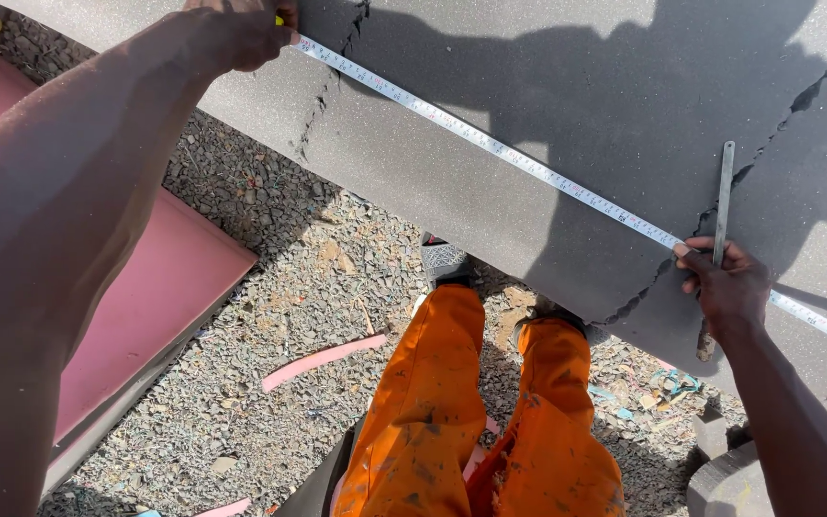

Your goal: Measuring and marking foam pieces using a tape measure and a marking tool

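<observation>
1. Right fingers (696, 263) are curled together, pinching a thin metal blade (723, 196) and pressing the tape (490, 144) flat under the fingertips.
2. The right hand (727, 287) sits near the slab's near edge, beside a jagged crack (653, 287) that runs up toward the far right corner.
3. The blade is narrow, flat and dull grey, standing nearly square to that near edge; its rusty lower end pokes out below the palm.
4. Left hand (241, 33), up at the slab's far left edge, is closed over the tape's other end; a sliver of yellow shows there, but the fingers themselves are mostly hidden, so how they grip I cannot tell.
5. The tape is a slim white ribbon with fine markings, stretched taut and slanting across the slab from left hand to right, then on past it toward the right edge.
6. The slab (567, 105) is grey, matte and smooth, foam-like, split by a second crack (323, 96) near the left hand.
7. Below it lies loose grey gravel (270, 287), littered with scraps.
8. A smooth pink board (160, 297) lies flat on the left, and a curved pink strip (323, 361) lies on the gravel.
9. Paint-flecked orange trousers (433, 402) stand at the slab's near edge.
</observation>
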